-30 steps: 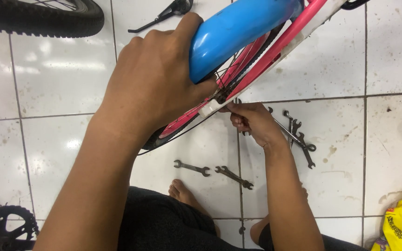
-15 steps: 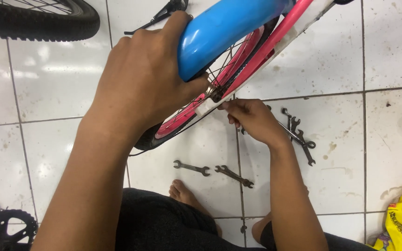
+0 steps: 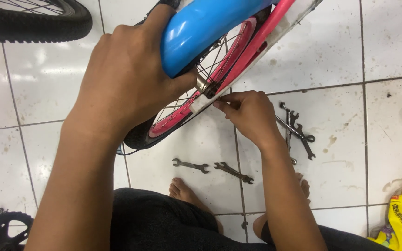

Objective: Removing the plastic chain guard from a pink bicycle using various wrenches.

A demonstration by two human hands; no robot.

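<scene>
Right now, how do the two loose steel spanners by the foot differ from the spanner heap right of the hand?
The pair of double-ended steel spanners lies end to end, apart and in full view; the crossed heap of steel spanners overlaps, partly hidden behind the right hand. The pair lies roughly level; the heap mostly slants. Both rest on the white tiled floor.

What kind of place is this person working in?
Probably a bicycle repair spot, perhaps a small workshop or a home floor. Open-ended wrenches lie loose on the stained white floor tiles, a second bicycle tyre sits nearby, and both hands work at a pink-rimmed wheel.
</scene>
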